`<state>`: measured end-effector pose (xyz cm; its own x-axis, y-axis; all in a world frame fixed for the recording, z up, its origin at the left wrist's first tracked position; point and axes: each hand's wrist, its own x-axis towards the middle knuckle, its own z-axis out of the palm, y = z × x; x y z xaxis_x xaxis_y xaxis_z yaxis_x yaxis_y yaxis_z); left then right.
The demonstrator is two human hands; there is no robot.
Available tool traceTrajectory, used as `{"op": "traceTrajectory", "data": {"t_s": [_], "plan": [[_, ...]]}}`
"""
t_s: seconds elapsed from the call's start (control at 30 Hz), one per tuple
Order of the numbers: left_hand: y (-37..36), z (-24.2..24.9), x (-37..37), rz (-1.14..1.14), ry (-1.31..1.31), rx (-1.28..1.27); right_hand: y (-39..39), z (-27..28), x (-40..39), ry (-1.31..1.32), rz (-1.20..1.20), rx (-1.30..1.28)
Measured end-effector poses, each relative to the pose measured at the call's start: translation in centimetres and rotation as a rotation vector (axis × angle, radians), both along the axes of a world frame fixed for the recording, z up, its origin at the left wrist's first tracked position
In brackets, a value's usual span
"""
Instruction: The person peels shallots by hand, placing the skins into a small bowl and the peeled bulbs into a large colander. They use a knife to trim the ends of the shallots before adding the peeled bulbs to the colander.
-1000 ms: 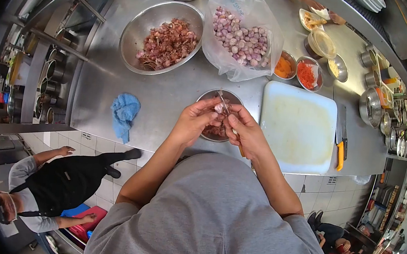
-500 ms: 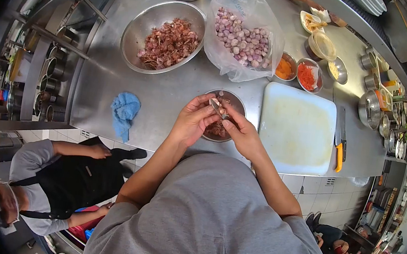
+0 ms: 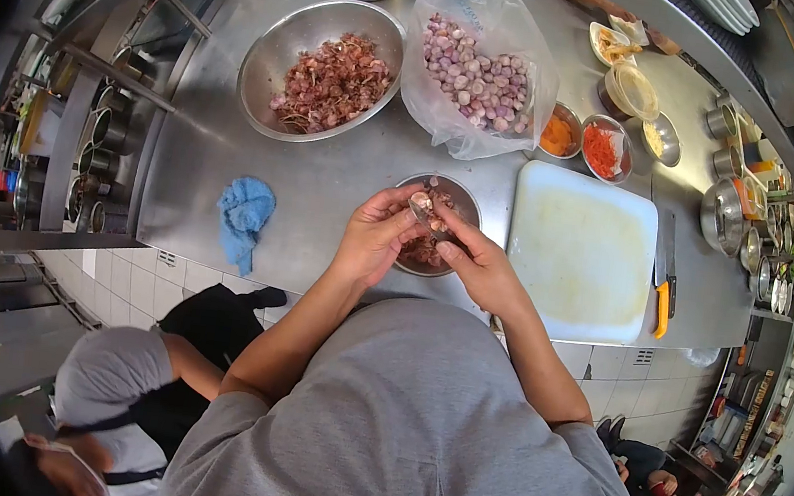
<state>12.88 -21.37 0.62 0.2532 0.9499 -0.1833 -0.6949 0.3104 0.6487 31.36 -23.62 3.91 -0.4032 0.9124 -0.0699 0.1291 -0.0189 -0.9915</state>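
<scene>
Close together over a small metal bowl, both my hands work at one shallot. My left hand pinches the small shallot between thumb and fingertips. A short knife, its blade against the shallot, is in my right hand; its handle is hidden by the fingers. Reddish-brown shallot skins lie in the bowl below. Beyond it, a large steel bowl holds a heap of unpeeled shallots, and a clear plastic bag holds many peeled ones.
To the right lie a white cutting board and an orange-handled knife. A blue cloth rests at left. Small bowls of orange pieces and red shreds stand behind the board. A co-worker bends down at lower left.
The co-worker at lower left has bent down and moved nearer my left side. My hands stay over the small bowl, with the shallot turned slightly between the fingers.
</scene>
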Motion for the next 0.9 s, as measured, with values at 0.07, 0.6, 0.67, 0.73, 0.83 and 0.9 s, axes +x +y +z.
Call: {"op": "traceTrajectory", "data": {"t_s": [0.07,0.6,0.67,0.73,0.83,0.9], "plan": [[-0.1,-0.1,0.0,0.002,0.03,0.063,-0.1,0.0,-0.1,0.048,-0.047,-0.078],[0.4,0.7,0.3,-0.057,-0.121,-0.094,0.6,-0.4,-0.6,0.672,-0.161,-0.642],[0.5,1.0,0.4,-0.076,-0.03,-0.085,0.6,-0.4,-0.8,0.562,-0.209,-0.599],[0.4,-0.2,0.1,-0.09,0.15,-0.063,0.6,-1.1,-0.7,0.526,-0.185,-0.558],[0.4,-1.0,-0.3,-0.111,0.299,-0.044,0.5,-1.0,-0.8,0.475,-0.159,-0.523],[0.4,-1.1,-0.4,-0.12,0.265,-0.047,0.5,-0.9,-0.7,0.457,-0.158,-0.529]]}}
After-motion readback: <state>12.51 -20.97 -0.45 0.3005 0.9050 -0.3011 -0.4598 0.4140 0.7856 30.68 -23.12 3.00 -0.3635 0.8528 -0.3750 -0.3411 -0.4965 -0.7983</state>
